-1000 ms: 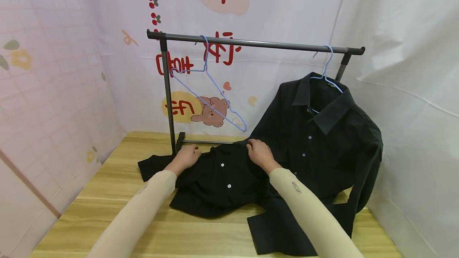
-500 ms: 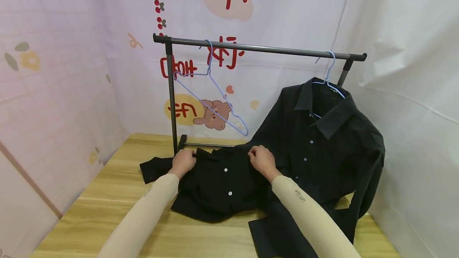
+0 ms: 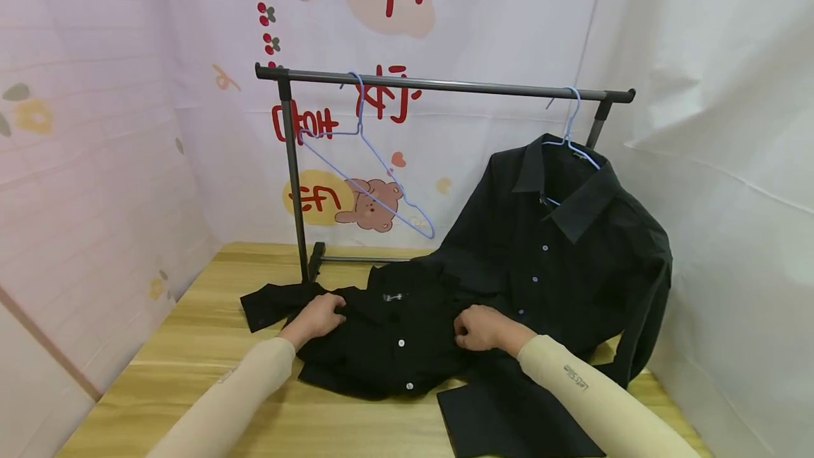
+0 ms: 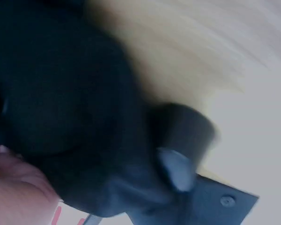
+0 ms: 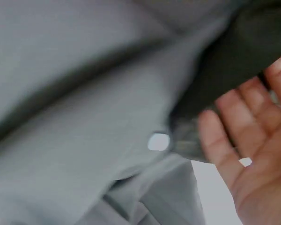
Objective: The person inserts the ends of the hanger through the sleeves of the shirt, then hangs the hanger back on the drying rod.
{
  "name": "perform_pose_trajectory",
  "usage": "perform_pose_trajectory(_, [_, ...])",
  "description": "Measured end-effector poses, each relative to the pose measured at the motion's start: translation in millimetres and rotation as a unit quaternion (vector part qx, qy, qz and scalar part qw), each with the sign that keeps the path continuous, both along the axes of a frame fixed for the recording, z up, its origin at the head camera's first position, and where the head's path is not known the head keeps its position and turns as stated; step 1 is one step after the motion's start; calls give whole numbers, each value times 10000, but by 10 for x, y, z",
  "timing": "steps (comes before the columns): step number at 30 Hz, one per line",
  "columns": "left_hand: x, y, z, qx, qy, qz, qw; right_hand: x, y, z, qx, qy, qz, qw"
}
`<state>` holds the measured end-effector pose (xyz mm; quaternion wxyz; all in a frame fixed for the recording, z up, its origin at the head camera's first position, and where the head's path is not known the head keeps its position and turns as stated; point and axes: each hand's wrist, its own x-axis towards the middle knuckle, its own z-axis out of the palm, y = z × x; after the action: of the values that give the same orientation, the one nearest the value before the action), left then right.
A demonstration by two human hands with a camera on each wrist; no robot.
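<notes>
A black shirt (image 3: 375, 331) with white buttons lies bunched on the wooden table, front side up, a small label showing near its collar. My left hand (image 3: 321, 315) holds its left upper part, fingertips and thumb at the cloth. On the opposite side my right hand (image 3: 486, 327) holds the front, fingers bent at the edge. In the right wrist view several fingers (image 5: 243, 117) lie against a dark fold, with the thumb out of sight. The left wrist view is blurred; dark cloth (image 4: 75, 93) fills much of it, beside a buttoned cuff (image 4: 227, 201).
Behind the shirt stands a dark metal clothes rack (image 3: 445, 85). A bare blue hanger (image 3: 362, 133) hangs at its left; a second black shirt (image 3: 572, 260) hangs on another at the right. A sleeve (image 3: 502, 415) reaches towards the table's (image 3: 356, 423) front.
Both hands have come nearer to me, the right hand also rightwards. The lying shirt's front and buttons have shifted nearer with them, and the label by the collar now shows.
</notes>
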<state>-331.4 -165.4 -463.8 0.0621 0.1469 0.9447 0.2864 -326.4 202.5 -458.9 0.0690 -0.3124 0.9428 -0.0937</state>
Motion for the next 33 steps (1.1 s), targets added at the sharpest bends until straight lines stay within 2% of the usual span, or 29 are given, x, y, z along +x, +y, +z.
perform_pose_trajectory(1, [9,-6,6,-24,-193,17,9998,-19,-31,12,-82,74,-224,9997])
perform_pose_trajectory(3, [12,-10,47,222,-586,192,9978,-79,-106,41,-526,435,-809,9944])
perform_pose_trajectory(6, [-20,-2,111,645,-906,679,9915,-185,-222,78,-1305,981,-1672,9723])
perform_pose_trajectory(8, [-50,21,138,907,-1005,939,9863,-241,-291,95,-1639,961,-2105,9590])
perform_pose_trajectory(10, [-79,58,137,973,-960,1085,9847,-284,-345,103,-1756,690,-2306,9546])
perform_pose_trajectory(14, [-107,143,86,970,-906,1083,9852,-298,-429,94,-1551,-7,-2261,9617])
perform_pose_trajectory(16, [-113,174,56,971,-839,1058,9861,-282,-457,91,-1420,-153,-2202,9649])
perform_pose_trajectory(18, [-119,189,37,1038,-746,1061,9861,-267,-466,95,-1433,-107,-2165,9656])
perform_pose_trajectory(20, [-128,191,35,1169,-584,1096,9853,-259,-458,111,-1636,76,-2174,9622])
perform_pose_trajectory(22, [-147,185,59,1402,-267,1113,9835,-254,-435,151,-2074,272,-2152,9539])
perform_pose_trajectory(25, [-163,172,121,2021,188,1053,9735,-238,-372,220,-2790,512,-1989,9381])
perform_pose_trajectory(27, [-144,162,154,2434,347,896,9651,-205,-313,254,-3160,493,-1780,9306])
perform_pose_trajectory(28, [-118,155,166,2580,338,814,9621,-185,-278,255,-3245,433,-1669,9300])
perform_pose_trajectory(30, [-46,137,150,2666,220,705,9610,-145,-212,229,-3133,285,-1404,9388])
perform_pose_trajectory(33, [65,113,62,2324,-36,587,9708,-100,-139,111,-2463,-67,-1095,9630])
